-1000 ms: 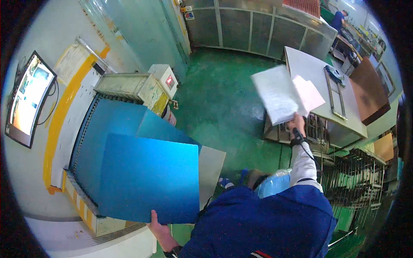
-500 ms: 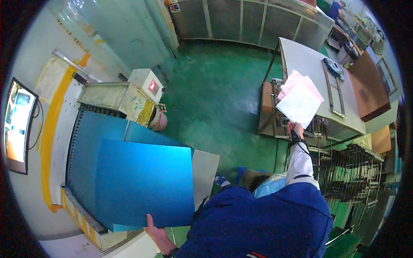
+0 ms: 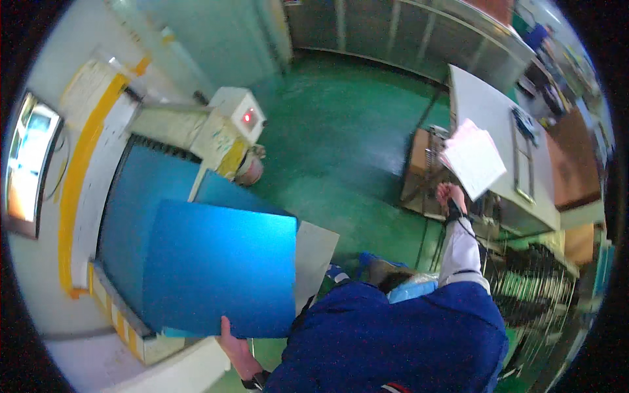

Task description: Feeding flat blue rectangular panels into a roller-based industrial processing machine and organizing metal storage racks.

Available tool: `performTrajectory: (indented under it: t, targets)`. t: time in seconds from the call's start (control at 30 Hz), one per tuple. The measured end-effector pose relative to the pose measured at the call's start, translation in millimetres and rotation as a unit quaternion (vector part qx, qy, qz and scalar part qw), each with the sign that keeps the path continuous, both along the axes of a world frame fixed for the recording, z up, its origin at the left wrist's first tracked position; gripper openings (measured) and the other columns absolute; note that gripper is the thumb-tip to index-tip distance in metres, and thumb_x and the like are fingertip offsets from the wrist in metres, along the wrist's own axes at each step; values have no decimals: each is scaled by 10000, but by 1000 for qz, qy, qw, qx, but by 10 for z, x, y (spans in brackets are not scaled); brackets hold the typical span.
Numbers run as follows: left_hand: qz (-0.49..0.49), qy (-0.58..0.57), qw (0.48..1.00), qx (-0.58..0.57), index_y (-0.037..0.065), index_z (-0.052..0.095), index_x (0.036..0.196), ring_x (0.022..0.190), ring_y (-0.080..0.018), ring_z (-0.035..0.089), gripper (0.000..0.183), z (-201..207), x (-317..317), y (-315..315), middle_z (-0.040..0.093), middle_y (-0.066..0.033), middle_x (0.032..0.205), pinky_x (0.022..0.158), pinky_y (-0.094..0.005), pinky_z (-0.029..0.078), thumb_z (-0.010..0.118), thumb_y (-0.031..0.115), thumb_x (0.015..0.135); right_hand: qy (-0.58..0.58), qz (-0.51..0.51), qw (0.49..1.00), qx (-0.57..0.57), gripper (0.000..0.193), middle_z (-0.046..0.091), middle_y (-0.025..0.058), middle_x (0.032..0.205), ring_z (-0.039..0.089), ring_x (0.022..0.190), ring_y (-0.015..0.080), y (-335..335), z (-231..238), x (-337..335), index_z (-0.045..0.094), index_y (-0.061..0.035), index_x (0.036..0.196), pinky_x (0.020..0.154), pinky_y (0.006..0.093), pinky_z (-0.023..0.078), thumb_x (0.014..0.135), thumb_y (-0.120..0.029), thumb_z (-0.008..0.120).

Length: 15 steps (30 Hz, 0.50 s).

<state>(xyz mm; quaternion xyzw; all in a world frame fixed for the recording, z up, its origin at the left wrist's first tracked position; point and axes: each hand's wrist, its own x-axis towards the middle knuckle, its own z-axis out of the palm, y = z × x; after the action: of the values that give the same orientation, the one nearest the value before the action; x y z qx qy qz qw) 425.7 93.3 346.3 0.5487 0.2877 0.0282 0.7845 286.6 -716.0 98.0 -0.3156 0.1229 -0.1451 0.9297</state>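
A large, flat, glossy blue sheet [image 3: 223, 262] lies level in front of me on the left. My left hand [image 3: 234, 346] grips its near edge, thumb on top and the other fingers hidden underneath. White and pink paper sheets [image 3: 477, 165] rest in a fanned stack at the left edge of the white table [image 3: 478, 98]. Just below the stack's left edge is my right hand [image 3: 451, 194], its fingers curled and slightly blurred, with nothing visible in them. A grey sheet [image 3: 314, 259] shows past the blue sheet's right edge.
Under the blue sheet extends a blue machine bed [image 3: 141, 170]; beyond it stands a white control box [image 3: 239, 112] with a red light. A bucket [image 3: 249, 170] sits on the green floor [image 3: 334, 137]. Wire racks [image 3: 537, 281] stand at right, a screen [image 3: 29, 164] at far left.
My right hand has come off the papers, which now lie on the table's edge. My left hand keeps hold of the blue sheet. The whole view has shifted slightly.
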Motion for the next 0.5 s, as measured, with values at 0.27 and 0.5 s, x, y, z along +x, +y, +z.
performTrajectory:
  t: [0.27,0.5]
  targets:
    - [60,-40,997,-32,34,550,1200,975,-254,608,363,251,-95,-12,599,-110,1132,791,-410,533,633,-7,848,205,322,777,-501,112,573,55,672,565,568,177,1852,-851,1361,539,-72,740,469,298,425,800,-149,593]
    - [163,-67,984,-36,35,528,1222,997,-267,610,367,283,-672,166,599,-108,1132,830,-426,524,588,-24,864,290,452,808,-241,133,629,48,778,601,631,160,3978,573,2773,604,-36,888,577,286,490,894,-170,608]
